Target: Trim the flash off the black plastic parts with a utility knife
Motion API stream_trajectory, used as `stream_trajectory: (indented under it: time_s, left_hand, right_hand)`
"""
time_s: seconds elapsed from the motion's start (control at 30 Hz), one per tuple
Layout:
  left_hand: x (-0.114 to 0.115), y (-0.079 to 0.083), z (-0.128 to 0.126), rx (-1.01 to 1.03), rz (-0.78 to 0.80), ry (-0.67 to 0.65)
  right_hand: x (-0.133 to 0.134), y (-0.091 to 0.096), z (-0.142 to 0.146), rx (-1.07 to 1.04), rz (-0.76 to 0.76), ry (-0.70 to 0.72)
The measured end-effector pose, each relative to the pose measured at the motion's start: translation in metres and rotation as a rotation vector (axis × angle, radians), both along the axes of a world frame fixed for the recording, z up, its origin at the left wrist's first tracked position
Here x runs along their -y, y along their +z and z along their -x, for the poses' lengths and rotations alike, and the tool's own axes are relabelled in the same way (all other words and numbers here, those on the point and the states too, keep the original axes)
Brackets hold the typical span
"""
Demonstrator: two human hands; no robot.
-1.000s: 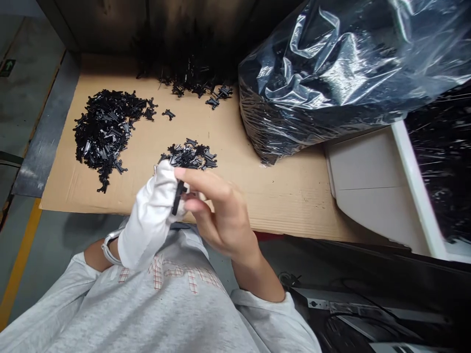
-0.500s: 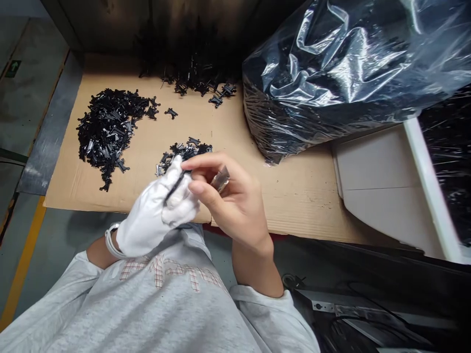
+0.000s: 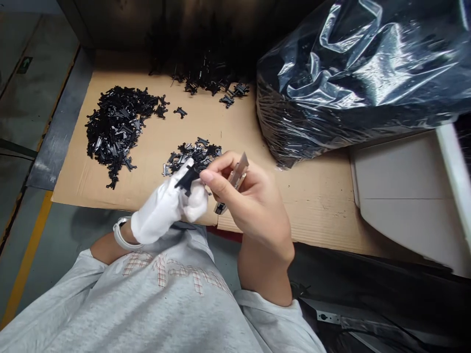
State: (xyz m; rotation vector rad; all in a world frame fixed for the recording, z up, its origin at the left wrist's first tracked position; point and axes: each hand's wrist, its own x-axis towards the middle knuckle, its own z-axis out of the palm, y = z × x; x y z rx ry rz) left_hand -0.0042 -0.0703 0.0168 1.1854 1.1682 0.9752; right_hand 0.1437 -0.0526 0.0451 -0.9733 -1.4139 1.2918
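Observation:
My left hand [image 3: 165, 208], in a white glove, grips a small black plastic part [image 3: 187, 180] whose flat face shows between its fingers. My bare right hand [image 3: 253, 201] is closed around a small utility knife [image 3: 238, 172], its blade pointing up and away from me. The right thumb and forefinger pinch together at the right end of the black part. Just beyond both hands lies a small pile of like black parts [image 3: 198, 153], partly hidden by them.
A larger heap of black parts [image 3: 117, 125] lies left on the cardboard sheet [image 3: 312, 206]. One loose part [image 3: 180, 112] and a dark pile [image 3: 206, 83] lie farther back. A big black plastic bag [image 3: 331, 88] and an open cardboard box [image 3: 405, 181] stand right.
The black part has turned from edge-on to show its flat face. My right hand has shifted right, and more of the knife shows. The view has swung slightly left.

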Motion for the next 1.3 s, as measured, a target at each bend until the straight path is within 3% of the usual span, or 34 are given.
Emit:
stream_trajectory:
  time_s: [0.13, 0.27, 0.4, 0.6, 0.9, 1.03, 1.13, 1.2, 1.27, 1.3]
  left_hand:
    - [-0.003, -0.011, 0.016, -0.108, -0.091, 0.009]
    - [-0.003, 0.009, 0.015, -0.13, -0.092, -0.031]
    - [0.003, 0.028, 0.007, -0.09, -0.093, 0.019]
    - [0.014, 0.025, 0.006, 0.02, -0.075, 0.125]
    - [0.021, 0.032, 0.007, 0.043, 0.022, 0.023]
    - [0.02, 0.035, 0.012, 0.049, -0.001, -0.043]
    - [0.004, 0.018, 0.013, -0.179, -0.16, -0.17]
    - [-0.012, -0.003, 0.01, -0.625, -0.316, -0.207]
    - [-0.027, -0.026, 0.006, -1.103, -0.308, -0.167]
    - [-0.034, -0.036, 0.003, -1.156, -0.288, -0.152]
  right_hand:
    - [-0.001, 0.0, -0.003, 0.032, 0.005, 0.011]
    - [0.004, -0.004, -0.001, 0.111, -0.043, 0.009]
    - [0.013, -0.014, -0.002, 0.166, -0.238, -0.012]
    - [0.021, -0.025, -0.001, 0.369, -0.599, -0.107]
    - [0.017, -0.03, 0.006, 0.377, -0.801, -0.184]
    - [0.012, -0.029, 0.005, 0.392, -0.778, -0.272]
    - [0.006, -0.032, -0.002, 0.346, -0.628, -0.462]
    - [0.003, -0.036, -0.007, 0.317, -0.537, -0.54]
    - [0.004, -0.039, -0.011, 0.319, -0.485, -0.547]
    - [0.004, -0.041, -0.011, 0.325, -0.468, -0.536]
